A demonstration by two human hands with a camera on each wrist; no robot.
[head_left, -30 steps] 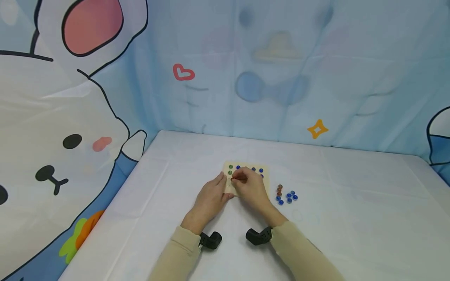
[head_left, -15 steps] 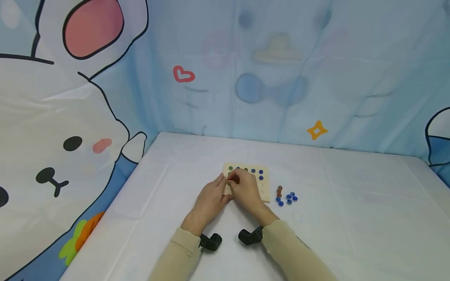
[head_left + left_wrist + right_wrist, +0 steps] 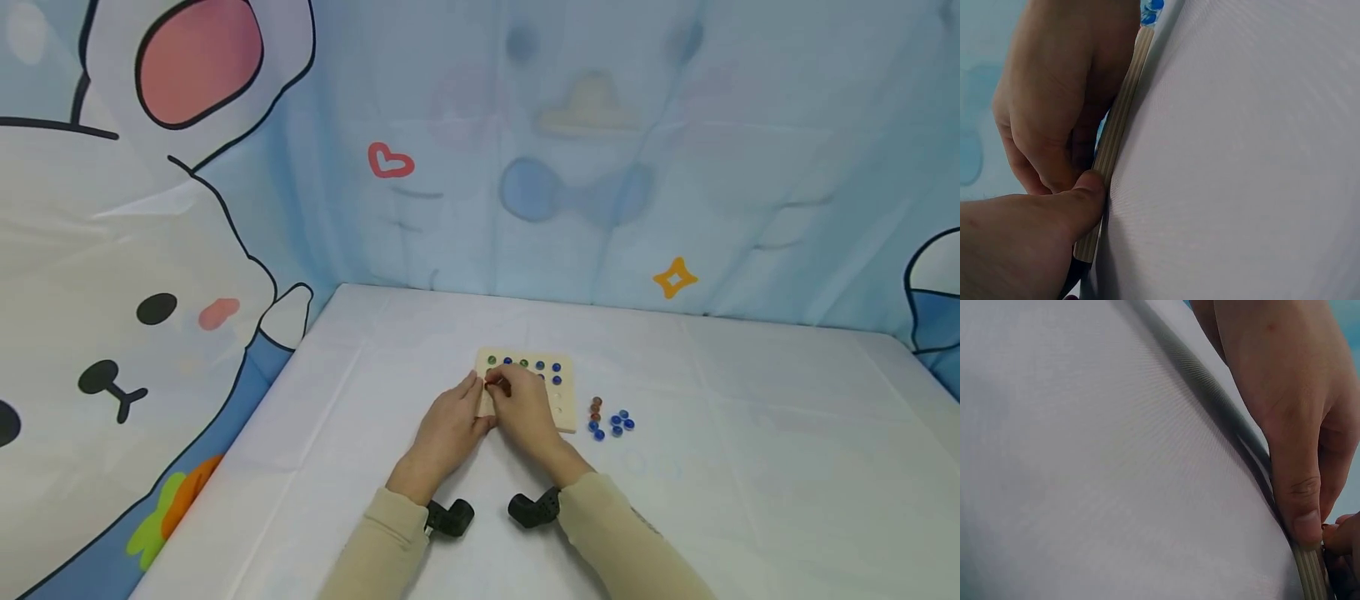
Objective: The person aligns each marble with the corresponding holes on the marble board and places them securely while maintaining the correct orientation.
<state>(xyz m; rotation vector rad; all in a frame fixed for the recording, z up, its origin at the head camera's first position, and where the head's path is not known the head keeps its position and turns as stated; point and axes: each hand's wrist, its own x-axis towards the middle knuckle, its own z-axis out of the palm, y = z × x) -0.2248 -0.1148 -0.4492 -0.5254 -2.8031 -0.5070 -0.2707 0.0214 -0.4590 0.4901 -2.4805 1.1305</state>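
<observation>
A thin, pale wooden board [image 3: 567, 410] lies flat on a white-covered table [image 3: 750, 442], in front of the person. Small round beads sit on it: along its far row, from left to right, green [image 3: 492, 360], blue, green, blue, blue, with another blue bead [image 3: 557, 380] below the last. The right hand [image 3: 522, 408] bends over the board, covering much of its middle; its thumb and fingertips close narrowly on a tiny dark reddish bead [image 3: 1325, 526] near the left edge. Whether that bead touches the board cannot be told. The left hand [image 3: 444, 425] lies along the board's left side, fingers extended and thumb spread away, pressing the near edge. Just right of the board are loose beads: three brownish ones [image 3: 596, 409] and six blue ones [image 3: 617, 421]. Both wrists wear black devices [image 3: 452, 517] below beige sleeves [image 3: 382, 542]. Behind stands a light-blue backdrop [image 3: 465, 225] with cartoon drawings.
</observation>
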